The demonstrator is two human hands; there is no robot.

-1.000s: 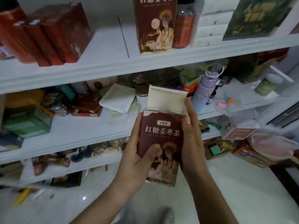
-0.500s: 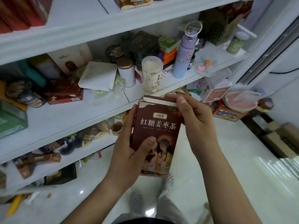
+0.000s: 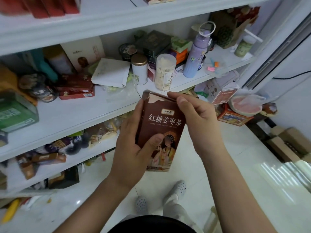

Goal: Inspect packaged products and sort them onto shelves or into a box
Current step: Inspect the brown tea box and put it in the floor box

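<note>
One brown box [image 3: 162, 122] labelled 红糖姜枣茶: left hand [image 3: 133, 148] grips body, right hand [image 3: 199, 121] pinches top edge.

left hand [image 3: 133, 147] holds a brown tea box [image 3: 161, 128] upright; right hand [image 3: 196, 118] pinches its top edge.

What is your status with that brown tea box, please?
Left hand grips brown cardboard tea box low. Right hand pinches its top edge, flap down. Cluttered white shelf behind it.
</note>
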